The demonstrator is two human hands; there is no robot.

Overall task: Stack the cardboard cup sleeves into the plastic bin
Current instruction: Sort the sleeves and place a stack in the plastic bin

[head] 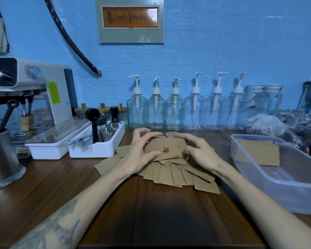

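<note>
I see my left hand and right hand pinching the top sleeve from either side; its brown stamp is unreadable.

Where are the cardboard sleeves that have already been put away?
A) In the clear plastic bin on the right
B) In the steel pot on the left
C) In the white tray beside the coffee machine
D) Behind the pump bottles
A: a few flat sleeves lie inside the clear plastic bin at the right, while both hands, left hand and right hand, hold a sleeve over the loose pile on the table.
</note>
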